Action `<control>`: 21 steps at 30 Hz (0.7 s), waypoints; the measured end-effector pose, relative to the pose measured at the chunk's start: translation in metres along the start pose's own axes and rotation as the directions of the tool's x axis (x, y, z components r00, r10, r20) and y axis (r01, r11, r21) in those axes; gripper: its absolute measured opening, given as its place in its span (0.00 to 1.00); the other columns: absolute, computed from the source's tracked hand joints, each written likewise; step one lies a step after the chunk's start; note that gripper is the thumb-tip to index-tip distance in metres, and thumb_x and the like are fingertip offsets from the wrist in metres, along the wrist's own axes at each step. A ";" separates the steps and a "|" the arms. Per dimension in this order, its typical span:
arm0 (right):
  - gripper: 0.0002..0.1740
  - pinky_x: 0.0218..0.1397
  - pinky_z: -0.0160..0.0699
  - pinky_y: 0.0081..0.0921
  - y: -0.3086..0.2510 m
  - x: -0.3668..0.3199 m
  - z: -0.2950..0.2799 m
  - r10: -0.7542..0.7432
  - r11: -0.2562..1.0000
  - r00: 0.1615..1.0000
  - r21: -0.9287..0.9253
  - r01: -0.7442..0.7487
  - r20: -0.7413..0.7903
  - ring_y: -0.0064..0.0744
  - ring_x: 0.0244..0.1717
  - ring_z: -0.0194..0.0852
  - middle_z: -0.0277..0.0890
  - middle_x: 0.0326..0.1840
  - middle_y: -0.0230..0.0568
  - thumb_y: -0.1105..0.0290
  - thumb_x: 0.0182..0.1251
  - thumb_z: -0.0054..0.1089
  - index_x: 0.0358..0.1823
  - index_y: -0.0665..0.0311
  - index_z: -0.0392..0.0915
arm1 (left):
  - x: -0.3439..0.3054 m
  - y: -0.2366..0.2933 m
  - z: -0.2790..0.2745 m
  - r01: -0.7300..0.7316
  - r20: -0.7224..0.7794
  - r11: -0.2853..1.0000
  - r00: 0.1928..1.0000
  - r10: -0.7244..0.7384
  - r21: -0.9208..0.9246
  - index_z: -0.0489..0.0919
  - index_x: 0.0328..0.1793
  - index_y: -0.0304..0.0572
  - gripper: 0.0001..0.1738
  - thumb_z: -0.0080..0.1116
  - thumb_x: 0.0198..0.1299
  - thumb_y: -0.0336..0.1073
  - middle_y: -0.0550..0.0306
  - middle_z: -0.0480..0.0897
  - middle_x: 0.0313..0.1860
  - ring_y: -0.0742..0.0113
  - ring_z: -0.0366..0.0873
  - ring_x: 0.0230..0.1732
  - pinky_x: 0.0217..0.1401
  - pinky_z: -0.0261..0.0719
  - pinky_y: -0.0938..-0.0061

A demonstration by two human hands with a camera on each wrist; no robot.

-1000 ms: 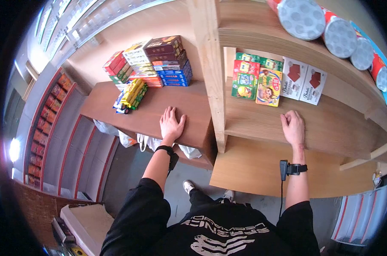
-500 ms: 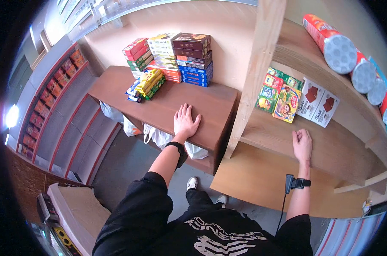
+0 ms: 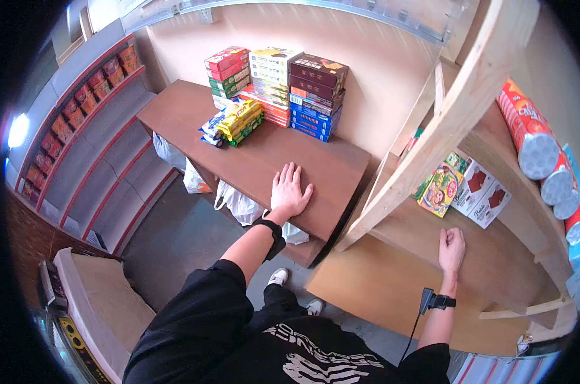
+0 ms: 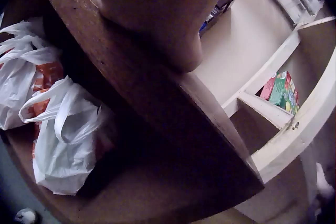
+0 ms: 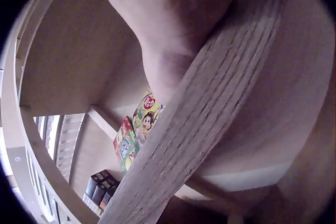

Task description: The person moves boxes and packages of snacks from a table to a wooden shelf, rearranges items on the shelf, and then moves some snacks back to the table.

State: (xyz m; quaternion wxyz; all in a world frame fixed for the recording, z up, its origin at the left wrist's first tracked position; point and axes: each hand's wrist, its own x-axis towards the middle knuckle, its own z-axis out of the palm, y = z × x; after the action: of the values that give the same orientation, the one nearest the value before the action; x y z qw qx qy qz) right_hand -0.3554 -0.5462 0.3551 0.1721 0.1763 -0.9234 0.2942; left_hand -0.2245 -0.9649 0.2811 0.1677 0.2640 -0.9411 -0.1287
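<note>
My left hand (image 3: pixel 290 192) lies with fingers spread on the brown cabinet top (image 3: pixel 331 214) near its front edge, holding nothing. Beyond it are yellow and green snack packs (image 3: pixel 242 121) and a stack of blue boxes (image 3: pixel 311 123). My right hand (image 3: pixel 452 251) rests with loosely curled fingers on the wooden shelf (image 3: pixel 494 272), nothing in its grasp. Closest to it stand a yellow cartoon-printed box (image 3: pixel 440 190) and white boxes with a brown picture (image 3: pixel 482 192). In the right wrist view the shelf edge (image 5: pixel 210 87) covers part of that hand.
A wooden post (image 3: pixel 424 147) stands between cabinet and shelf. Red canisters (image 3: pixel 526 125) lie on the upper shelf. White plastic bags (image 4: pixel 68 140) sit inside the cabinet below its top. Red-edged racks (image 3: pixel 88 144) with packets line the left side.
The head view has turned left, so the cabinet shows more fully and the post now overlaps some boxes. Both hands stay on their surfaces; the right hand's fingers look more curled.
</note>
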 end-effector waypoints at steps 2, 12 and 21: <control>0.15 0.33 0.67 0.36 0.005 0.000 0.002 -0.007 1.000 1.000 -0.011 0.007 0.000 0.43 0.27 0.68 0.68 0.25 0.45 0.66 0.63 0.59 0.26 0.69 0.69 | 0.000 -0.001 0.000 -0.006 0.010 1.000 1.000 0.006 -0.011 0.59 0.72 0.39 0.38 0.42 0.62 0.57 0.45 0.54 0.76 0.55 0.45 0.78 0.78 0.41 0.59; 0.21 0.37 0.66 0.37 0.037 0.004 0.010 0.095 0.995 0.984 0.000 -0.096 -0.153 0.41 0.29 0.66 0.67 0.26 0.44 0.58 0.67 0.56 0.25 0.70 0.68 | -0.001 -0.005 -0.002 -0.015 0.022 0.999 1.000 0.016 -0.051 0.57 0.73 0.36 0.39 0.42 0.62 0.55 0.44 0.53 0.75 0.53 0.43 0.78 0.78 0.39 0.57; 0.22 0.37 0.65 0.38 0.028 0.003 0.010 0.149 0.976 0.974 -0.134 -0.172 -0.172 0.42 0.30 0.65 0.65 0.26 0.45 0.57 0.66 0.57 0.24 0.70 0.69 | 0.000 -0.016 -0.002 -0.084 0.008 0.991 0.996 0.085 -0.103 0.58 0.72 0.34 0.40 0.46 0.61 0.55 0.41 0.53 0.75 0.50 0.43 0.78 0.78 0.39 0.56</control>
State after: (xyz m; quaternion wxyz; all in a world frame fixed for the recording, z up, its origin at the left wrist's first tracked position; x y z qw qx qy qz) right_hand -0.3721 -0.5310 0.3352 0.2341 0.0634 -0.9370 0.2513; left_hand -0.2164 -0.9785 0.2775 0.1806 0.2141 -0.9446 -0.1710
